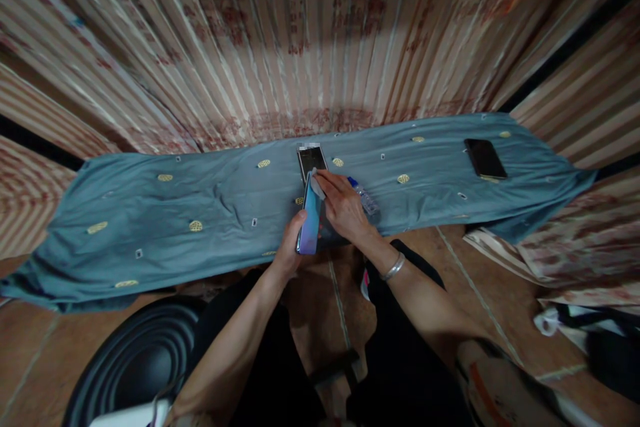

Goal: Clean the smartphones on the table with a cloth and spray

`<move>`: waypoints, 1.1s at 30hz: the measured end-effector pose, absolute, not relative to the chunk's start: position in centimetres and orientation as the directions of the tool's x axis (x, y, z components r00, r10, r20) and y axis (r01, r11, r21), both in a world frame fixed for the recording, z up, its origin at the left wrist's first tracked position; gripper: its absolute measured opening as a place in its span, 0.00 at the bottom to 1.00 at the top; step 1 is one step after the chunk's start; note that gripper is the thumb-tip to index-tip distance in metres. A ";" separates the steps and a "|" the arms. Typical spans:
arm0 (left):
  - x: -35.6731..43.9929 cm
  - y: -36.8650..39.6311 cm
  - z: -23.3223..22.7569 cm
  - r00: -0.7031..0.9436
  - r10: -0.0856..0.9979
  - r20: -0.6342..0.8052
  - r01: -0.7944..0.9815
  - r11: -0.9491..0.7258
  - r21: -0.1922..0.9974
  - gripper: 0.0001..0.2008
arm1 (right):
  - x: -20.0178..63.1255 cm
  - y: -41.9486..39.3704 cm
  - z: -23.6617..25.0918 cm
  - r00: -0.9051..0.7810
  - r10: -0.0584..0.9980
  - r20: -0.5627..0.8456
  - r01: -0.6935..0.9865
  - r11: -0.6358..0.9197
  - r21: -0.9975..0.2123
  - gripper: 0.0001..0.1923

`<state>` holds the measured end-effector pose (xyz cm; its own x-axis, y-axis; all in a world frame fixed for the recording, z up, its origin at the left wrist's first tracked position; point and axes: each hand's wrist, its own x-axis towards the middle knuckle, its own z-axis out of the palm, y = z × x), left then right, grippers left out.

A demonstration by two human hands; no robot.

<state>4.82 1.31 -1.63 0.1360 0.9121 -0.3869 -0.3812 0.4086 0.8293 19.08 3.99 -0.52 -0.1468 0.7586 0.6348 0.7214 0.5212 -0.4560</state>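
- Striped, reddish-printed backdrop (320,33) across the whole upper half of the frame, draped down behind the work area.
- Blue-grey cloth (150,213) with small yellow motifs, spread in a wide band from the left edge to the right of the frame over the counter.
- Black ridged round object (135,360) at the lower left, beside the person's dark-clothed knees.
- Reddish tiled floor (350,293) below the cloth, centre of the frame.
- Dark phone (485,159) lying flat on the cloth at the upper right, well apart from both hands.
- Left hand (289,247) just below frame centre, closed around the lower end of a phone with a blue-violet back (311,221), held on edge above the cloth.
- Right hand (343,203) at frame centre, silver bangle (393,267) on the wrist, fingers curled, pressing a small pale wipe (317,185) against the top of the held phone.
- Second phone (312,160) flat on the cloth just above the hands, screen up.
- Small clear bottle with a blue cap (364,197) lying on the cloth just beside the right hand.
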 end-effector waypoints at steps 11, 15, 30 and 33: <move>4.6 1.2 -1.8 0.154 0.921 -0.357 -0.325 0.389 0.862 0.17 | 19.6 4.2 -0.6 -0.145 0.739 0.658 0.703 0.545 -0.457 0.25; 4.7 1.2 -1.6 0.162 0.916 -0.368 -0.324 0.402 0.856 0.17 | 19.5 4.1 -0.6 -0.149 0.737 0.659 0.711 0.543 -0.446 0.24; 4.5 1.6 -1.3 0.118 0.927 -0.355 -0.371 0.373 0.850 0.18 | 18.6 3.5 -0.8 -0.206 0.773 0.600 0.723 0.533 -0.439 0.24; 4.5 1.6 -1.2 0.097 0.933 -0.346 -0.413 0.354 0.839 0.14 | 18.1 3.2 -0.8 -0.213 0.763 0.611 0.721 0.545 -0.429 0.24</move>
<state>4.45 1.62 -1.21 0.0975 0.9332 -0.3459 -0.4128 0.3542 0.8391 18.13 3.22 -0.83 -0.2129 0.7627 0.6107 0.7207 0.5446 -0.4289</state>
